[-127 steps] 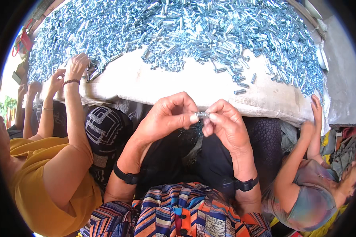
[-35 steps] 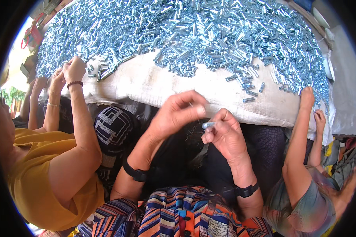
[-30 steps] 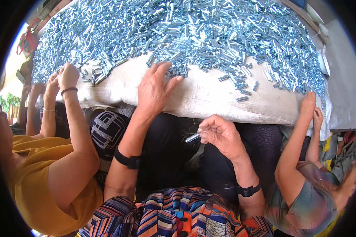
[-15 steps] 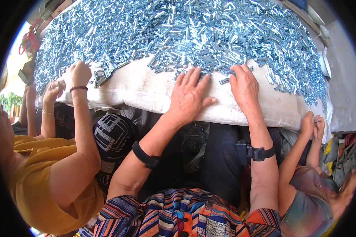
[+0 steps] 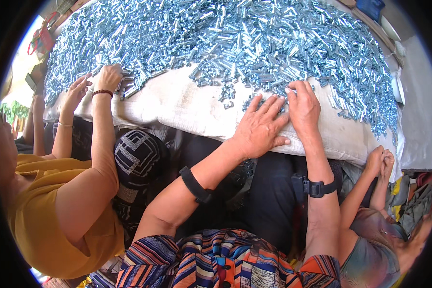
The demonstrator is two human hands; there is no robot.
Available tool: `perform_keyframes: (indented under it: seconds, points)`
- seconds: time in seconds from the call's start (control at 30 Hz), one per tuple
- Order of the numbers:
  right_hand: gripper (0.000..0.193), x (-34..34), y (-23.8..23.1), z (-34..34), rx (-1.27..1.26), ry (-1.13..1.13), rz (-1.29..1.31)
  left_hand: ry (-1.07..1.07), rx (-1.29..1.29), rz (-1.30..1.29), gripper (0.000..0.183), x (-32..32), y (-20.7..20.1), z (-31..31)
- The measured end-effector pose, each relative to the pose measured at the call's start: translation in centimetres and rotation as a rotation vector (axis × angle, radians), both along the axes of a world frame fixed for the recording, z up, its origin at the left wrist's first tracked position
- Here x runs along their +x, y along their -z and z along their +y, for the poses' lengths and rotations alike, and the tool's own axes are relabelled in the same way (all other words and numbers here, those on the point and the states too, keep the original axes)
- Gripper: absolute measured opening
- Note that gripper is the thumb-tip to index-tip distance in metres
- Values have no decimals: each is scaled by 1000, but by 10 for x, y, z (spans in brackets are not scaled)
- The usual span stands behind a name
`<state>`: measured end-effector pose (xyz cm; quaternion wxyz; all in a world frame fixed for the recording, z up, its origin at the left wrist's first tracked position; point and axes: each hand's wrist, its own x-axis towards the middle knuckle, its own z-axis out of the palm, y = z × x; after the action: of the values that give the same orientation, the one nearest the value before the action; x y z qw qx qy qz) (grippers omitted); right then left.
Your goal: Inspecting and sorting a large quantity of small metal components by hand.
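Hundreds of small silvery-blue metal pieces lie heaped across the upper part of the frame on a bench covered with whitish woven sheeting. Right of centre, the person's left hand is palm down, fingers spread wide toward the pile's near edge. Just beside it, the right hand has curled fingers at that edge; whether it grips a piece cannot be told. Far left, a co-worker in a mustard top has one hand at the heap.

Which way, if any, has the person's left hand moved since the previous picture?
Yes: the left hand moved right along the white cloth, closer to the right hand.
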<state>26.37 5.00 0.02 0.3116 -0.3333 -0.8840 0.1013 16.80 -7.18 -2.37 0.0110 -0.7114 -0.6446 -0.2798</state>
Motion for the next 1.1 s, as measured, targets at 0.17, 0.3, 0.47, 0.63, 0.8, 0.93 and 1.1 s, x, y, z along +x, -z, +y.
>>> perform_keyframes:
  seconds: [0.17,0.3,0.47,0.63,0.8,0.93,1.1]
  points:
    - [10,11,-15,-23,-246,28,200,15,297,-384,22,-24,-17,-20]
    - [9,36,-14,-52,-651,-58,372,-465,161,-487,9,-70,-16,-63]
    - [7,52,-5,-87,-664,13,227,-506,53,-257,15,-74,-7,-70]
    - [10,54,-3,-97,-544,24,175,-503,-9,-96,17,-69,-1,-56]
    - [9,53,-3,-103,-876,-62,472,-452,99,-351,13,-77,-2,-61]
    - [7,53,-12,-116,-1105,-184,640,-154,-112,-1299,9,-67,-15,-75]
    - [5,43,-18,-130,-1154,-254,701,-20,-114,-1539,9,-30,-38,-86]
